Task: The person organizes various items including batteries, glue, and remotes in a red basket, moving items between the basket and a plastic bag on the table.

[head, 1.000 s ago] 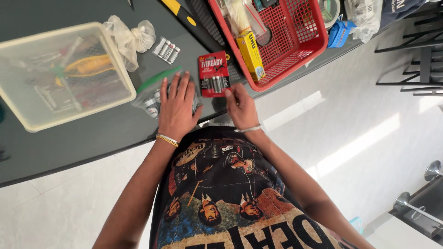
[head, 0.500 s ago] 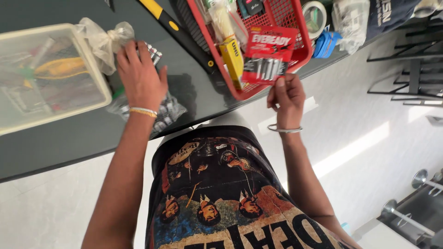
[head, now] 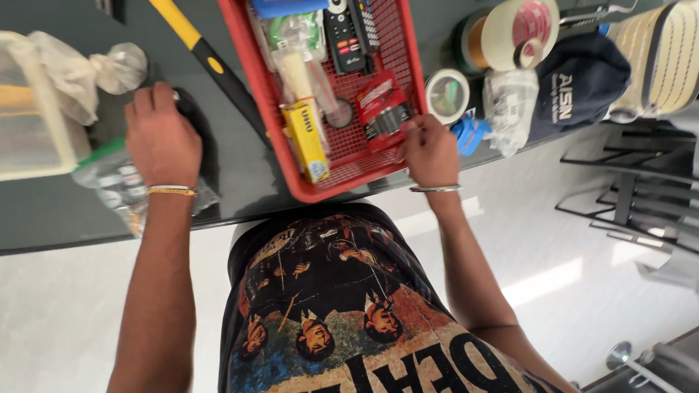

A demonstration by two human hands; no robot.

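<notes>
Since a second ago, when it lay on the dark table [head: 240, 182], the red battery pack [head: 384, 110] has moved into the red basket [head: 320, 191]; right hand [head: 431, 151] pinches its edge, left hand [head: 162, 138] rests flat over a clear plastic bag [head: 109, 185].

Dark bench [head: 240, 182] carries a red basket [head: 244, 69], clear plastic bin [head: 29, 138] at far left, clear bag [head: 109, 182] (partly under a hand), yellow-black handle [head: 207, 58], tape rolls [head: 510, 33], navy cap [head: 579, 87], blue item [head: 470, 135].
</notes>
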